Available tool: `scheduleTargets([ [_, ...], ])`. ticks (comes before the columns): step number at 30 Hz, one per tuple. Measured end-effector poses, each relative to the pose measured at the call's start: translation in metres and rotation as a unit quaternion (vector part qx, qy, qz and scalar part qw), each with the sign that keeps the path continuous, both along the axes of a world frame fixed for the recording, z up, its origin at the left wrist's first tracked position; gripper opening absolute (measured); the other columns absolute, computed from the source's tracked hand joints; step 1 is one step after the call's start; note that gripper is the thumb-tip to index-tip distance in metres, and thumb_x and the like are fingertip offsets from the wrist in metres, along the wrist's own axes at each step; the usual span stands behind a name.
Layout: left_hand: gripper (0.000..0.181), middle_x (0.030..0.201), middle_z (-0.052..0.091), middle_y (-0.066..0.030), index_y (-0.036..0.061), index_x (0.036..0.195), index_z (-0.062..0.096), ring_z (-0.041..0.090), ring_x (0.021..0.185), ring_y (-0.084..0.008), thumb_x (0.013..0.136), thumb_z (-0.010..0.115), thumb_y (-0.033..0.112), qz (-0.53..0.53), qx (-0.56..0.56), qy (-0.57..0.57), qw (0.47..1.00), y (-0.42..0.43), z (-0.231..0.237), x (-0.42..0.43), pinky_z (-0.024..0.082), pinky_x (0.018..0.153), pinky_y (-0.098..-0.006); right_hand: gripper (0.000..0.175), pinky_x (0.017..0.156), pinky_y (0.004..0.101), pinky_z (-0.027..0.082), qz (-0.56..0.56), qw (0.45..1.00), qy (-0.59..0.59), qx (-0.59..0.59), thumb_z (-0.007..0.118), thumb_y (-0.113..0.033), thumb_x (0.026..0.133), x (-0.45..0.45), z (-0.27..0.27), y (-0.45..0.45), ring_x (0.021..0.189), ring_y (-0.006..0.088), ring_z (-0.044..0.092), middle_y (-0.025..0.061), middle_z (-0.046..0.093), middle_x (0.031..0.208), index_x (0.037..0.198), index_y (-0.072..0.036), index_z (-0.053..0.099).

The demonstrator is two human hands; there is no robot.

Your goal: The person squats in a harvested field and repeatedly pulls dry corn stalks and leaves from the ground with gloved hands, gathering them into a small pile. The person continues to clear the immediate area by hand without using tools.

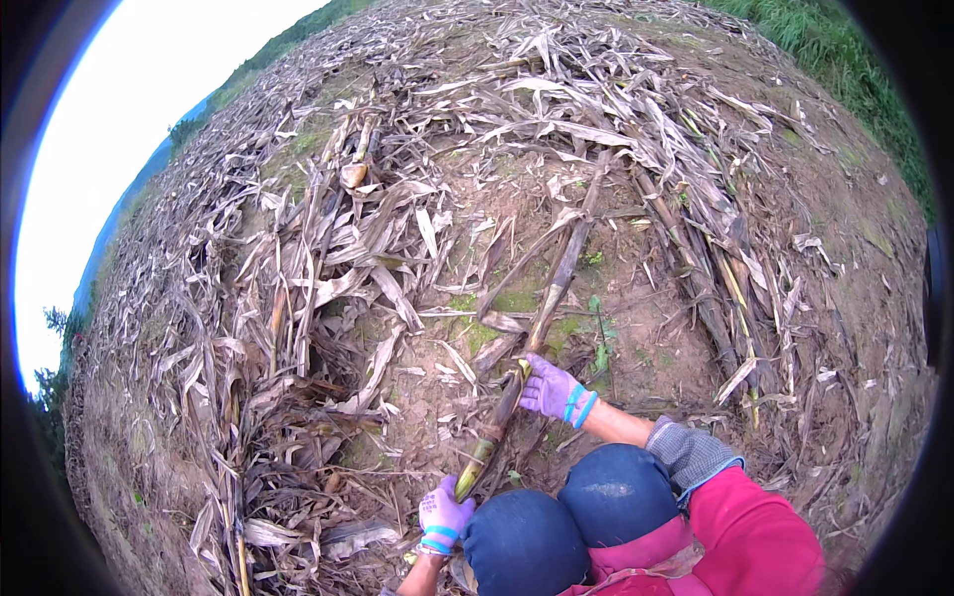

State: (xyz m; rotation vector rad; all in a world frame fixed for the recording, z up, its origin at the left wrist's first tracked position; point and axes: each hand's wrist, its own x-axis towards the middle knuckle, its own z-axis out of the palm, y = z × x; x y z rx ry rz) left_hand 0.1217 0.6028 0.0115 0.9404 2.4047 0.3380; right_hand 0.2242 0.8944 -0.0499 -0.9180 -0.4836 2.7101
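My left hand (445, 514), in a purple glove with a blue-striped cuff, is closed around the lower, green end of a thick corn stalk (486, 447). My right hand (550, 389), gloved alike, grips the same stalk near its upper, yellowish end, its fingers partly hidden behind it. The stalk slants over bare soil in front of my bent knees (570, 514). In line with it lies a darker, dry stalk (563, 276) with a withered leaf; whether the two are joined I cannot tell.
Dry corn leaves and stalks (358, 261) are heaped to the left. More stalks (700, 276) lie in a row at the right. Small green weeds (602, 346) grow from the soil between. Tall grass (835, 67) borders the field at the upper right.
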Motion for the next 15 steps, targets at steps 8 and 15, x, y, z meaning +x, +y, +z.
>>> scheduleTargets([
  [8,0.043,0.081,0.068,-0.0155,0.0044,0.100,0.066,0.067,0.077,-0.0294,0.061,0.073,0.020,0.109,0.087,-0.036,0.990,-0.057,0.004,0.001,0.051,0.075,-0.0365,0.042,0.077,0.0339,0.053,0.126,0.987,0.083,0.057,0.056,-0.041,0.093,-0.007,0.024,-0.027,0.091,0.0159,0.059,0.0054,0.057,0.112,0.122,-0.012,0.051],
  [15,0.032,0.075,0.064,-0.0091,-0.0036,0.093,0.063,0.060,0.067,-0.0157,0.062,0.068,0.005,0.170,0.262,0.014,0.950,-0.056,0.037,-0.046,0.050,0.069,-0.0312,0.040,0.079,0.0274,0.051,0.178,0.946,0.075,0.260,0.048,-0.033,0.098,0.008,0.041,-0.016,0.100,0.0159,0.061,0.0062,0.058,0.118,0.131,-0.009,0.046],
])
